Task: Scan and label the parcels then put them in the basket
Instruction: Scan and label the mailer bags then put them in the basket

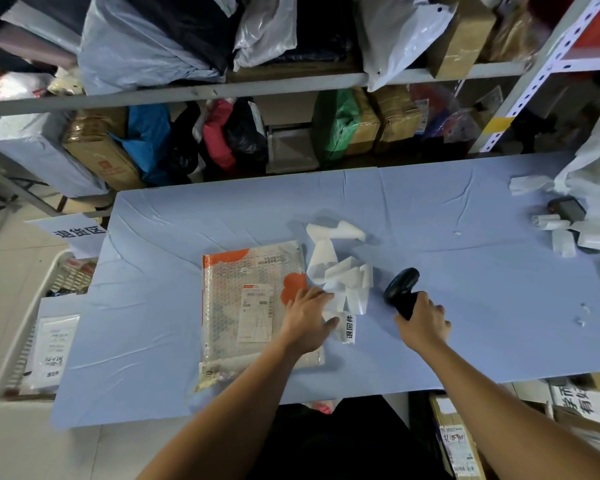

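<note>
Label next, on the blue tabletop [430, 209]
The parcel [243, 306] lies flat toward the front edge. My left hand [307, 320], fingers spread, rests at its right side by the printed label [350, 327]; my right hand [425, 323] grips the scanner [400, 285]. I'd stick it clear of the barcode.

Flat bubble-wrap parcel [243, 327], shipping label [257, 313] up, beneath left fingers [321, 296], white label strip [347, 282] at their tips, black scanner [400, 289] gripped in right fingers [437, 310], basket [21, 355] far left
</note>
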Demonstrator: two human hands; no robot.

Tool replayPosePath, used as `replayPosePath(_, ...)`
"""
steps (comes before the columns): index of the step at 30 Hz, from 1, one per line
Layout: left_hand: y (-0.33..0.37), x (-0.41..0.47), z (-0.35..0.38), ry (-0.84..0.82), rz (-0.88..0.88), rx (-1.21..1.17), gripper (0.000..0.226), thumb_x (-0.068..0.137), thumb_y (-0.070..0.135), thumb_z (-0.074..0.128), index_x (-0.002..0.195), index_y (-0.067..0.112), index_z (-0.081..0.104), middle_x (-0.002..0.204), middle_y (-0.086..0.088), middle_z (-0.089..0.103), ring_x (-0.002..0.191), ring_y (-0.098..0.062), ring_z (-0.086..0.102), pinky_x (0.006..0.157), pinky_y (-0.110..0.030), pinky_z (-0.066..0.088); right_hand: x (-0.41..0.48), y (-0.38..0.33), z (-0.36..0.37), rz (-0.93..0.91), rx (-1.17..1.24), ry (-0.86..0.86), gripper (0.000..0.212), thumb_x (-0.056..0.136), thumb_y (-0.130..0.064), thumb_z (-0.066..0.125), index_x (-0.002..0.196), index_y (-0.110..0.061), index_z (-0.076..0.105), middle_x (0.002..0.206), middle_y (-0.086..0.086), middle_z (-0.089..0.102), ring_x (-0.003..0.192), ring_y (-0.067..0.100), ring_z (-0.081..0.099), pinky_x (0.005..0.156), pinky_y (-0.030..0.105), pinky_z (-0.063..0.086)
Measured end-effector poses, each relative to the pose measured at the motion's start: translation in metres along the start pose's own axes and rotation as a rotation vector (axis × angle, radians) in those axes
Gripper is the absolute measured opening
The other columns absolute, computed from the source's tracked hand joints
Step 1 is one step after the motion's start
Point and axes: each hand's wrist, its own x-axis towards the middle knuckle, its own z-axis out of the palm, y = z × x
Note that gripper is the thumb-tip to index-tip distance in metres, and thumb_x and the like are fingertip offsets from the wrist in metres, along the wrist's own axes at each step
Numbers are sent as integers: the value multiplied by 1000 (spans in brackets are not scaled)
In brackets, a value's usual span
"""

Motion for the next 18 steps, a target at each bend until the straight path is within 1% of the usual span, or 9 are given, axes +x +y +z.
replayPosePath(3,16,6,8,-66,-13,76,51,91,40,63,138,25,51,142,8,49,130,-23,37,105,-42,30,10,10,10,-45,-84,14,38,93,-34,58,123,-15,45,124,5,59,115,28,44,89,40,39)
replayPosePath(6,22,10,16,-49,-9,91,26,92,32,61,117,23,64,122,6,60,121,-21,43,97,-37,30,18,18,19,-79,-96,37,39,92,-39,59,121,-16,45,122,4,59,113,27,44,88,39,38)
replayPosePath(8,22,10,18,-41,-32,79,16,94,28,59,106,20,67,114,4,63,116,-21,46,93,-35,29,18,18,21,-78,-102,42,40,92,-40,60,121,-16,44,123,3,59,114,27,44,88,38,37)
replayPosePath(10,24,10,17,-32,-48,73,16,96,28,57,105,21,67,114,4,64,115,-20,46,92,-34,28,15,17,19,-61,-99,41,51,91,-42,61,131,-17,42,131,3,53,120,27,42,92,38,37)
replayPosePath(12,25,11,13,-19,-60,73,16,97,28,55,106,24,67,114,5,62,113,-18,43,88,-32,23,8,11,16,-54,-41,93,70,86,-40,66,142,-15,34,140,5,42,126,28,37,99,39,37)
replayPosePath(13,26,11,9,-12,-58,77,15,98,29,54,106,25,66,114,5,60,113,-17,41,85,-30,20,4,7,13,-101,17,152,73,82,-35,69,144,-14,34,140,6,39,126,30,36,100,40,37)
replayPosePath(15,27,14,2,-2,-30,116,16,98,32,52,105,26,65,114,7,58,114,-17,40,83,-30,17,-1,-1,12,-342,117,226,65,78,-25,70,137,-13,46,136,4,44,123,30,40,99,41,40)
replayPosePath(16,28,16,-2,9,-2,151,17,98,34,52,105,25,65,115,7,58,115,-18,39,83,-30,17,-2,-5,12,-506,124,186,60,79,-22,69,135,-15,50,136,0,47,124,28,41,100,40,40)
replayPosePath(18,28,19,-8,37,72,236,19,98,34,52,107,25,66,116,7,57,116,-18,40,89,-33,21,-4,-16,12,-752,114,-11,56,84,-22,65,138,-22,50,139,-8,48,130,19,37,109,36,34)
